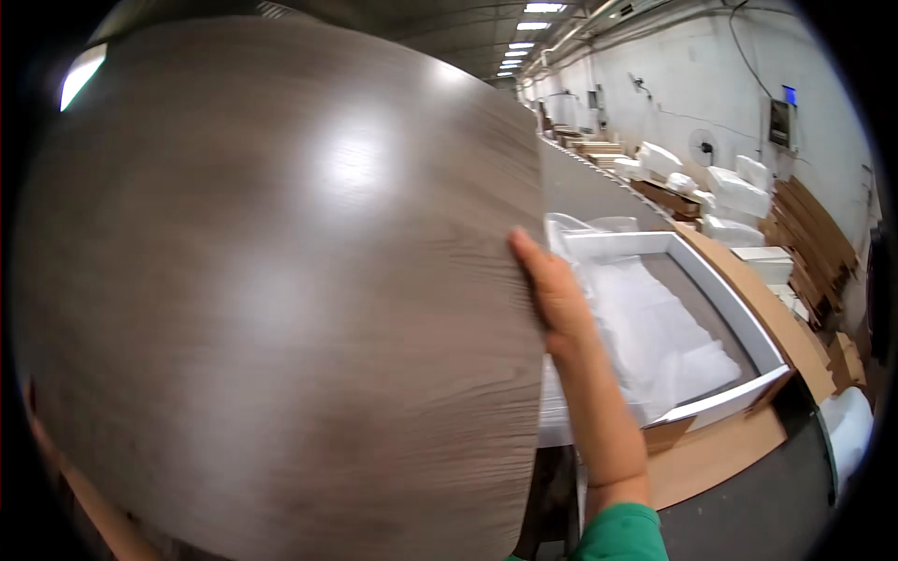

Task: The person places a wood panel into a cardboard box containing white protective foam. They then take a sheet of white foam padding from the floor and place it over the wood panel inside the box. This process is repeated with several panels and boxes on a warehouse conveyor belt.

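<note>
A large brown wood-grain panel stands raised in front of me and fills the left and middle of the view. My right hand grips its right edge, thumb on the facing side and the other fingers hidden behind. At the lower left my left forearm shows beside the panel's left edge. My left hand is at that edge, dim and mostly hidden, seeming to hold it. Right of the panel lies an open cardboard carton with a white frame and translucent white wrapping inside.
A grey work surface runs into the distance behind the carton. Along the right wall are white wrapped bundles, leaning brown boards and a wall fan. More stacked boards lie farther back.
</note>
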Available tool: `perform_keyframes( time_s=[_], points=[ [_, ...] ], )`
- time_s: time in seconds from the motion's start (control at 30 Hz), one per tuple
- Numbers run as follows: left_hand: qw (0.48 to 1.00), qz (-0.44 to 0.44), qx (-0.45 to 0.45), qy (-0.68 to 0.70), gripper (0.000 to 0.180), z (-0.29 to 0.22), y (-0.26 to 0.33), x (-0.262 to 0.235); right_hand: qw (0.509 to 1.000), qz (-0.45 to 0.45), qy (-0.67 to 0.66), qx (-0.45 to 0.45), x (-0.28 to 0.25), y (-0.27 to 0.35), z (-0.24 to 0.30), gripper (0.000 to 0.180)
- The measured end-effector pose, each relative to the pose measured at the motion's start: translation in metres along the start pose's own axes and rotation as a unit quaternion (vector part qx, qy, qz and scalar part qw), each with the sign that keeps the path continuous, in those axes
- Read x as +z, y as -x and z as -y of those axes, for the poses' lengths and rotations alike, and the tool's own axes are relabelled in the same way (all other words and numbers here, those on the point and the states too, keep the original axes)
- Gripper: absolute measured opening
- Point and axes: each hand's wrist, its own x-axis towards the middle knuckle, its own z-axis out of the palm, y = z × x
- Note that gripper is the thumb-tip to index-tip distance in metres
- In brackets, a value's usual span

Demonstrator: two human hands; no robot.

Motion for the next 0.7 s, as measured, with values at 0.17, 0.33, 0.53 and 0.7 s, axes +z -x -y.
perform_keyframes(
  time_s=[0.17, 0.33, 0.53, 0.7],
  points=[
    [0.921, 0.17, -0.231, 0.264, 0.017, 0.164, -0.075, 0.23, 0.933, -0.281, 0.212, -0.069, -0.17, 0.022, 0.036, 0.051],
    [0.88, 0.205, -0.328, 0.276, 0.007, 0.243, -0.038, 0.445, 0.79, -0.442, 0.422, -0.055, -0.299, 0.084, 0.038, 0.055],
    [0.744, 0.339, -0.445, 0.366, 0.01, 0.394, 0.012, 0.622, 0.645, -0.574, 0.504, -0.024, -0.395, 0.126, 0.03, 0.055],
    [0.636, 0.362, -0.537, 0.42, 0.011, 0.486, 0.073, 0.732, 0.582, -0.634, 0.505, 0.061, -0.42, 0.123, 0.047, 0.057]
  ],
)
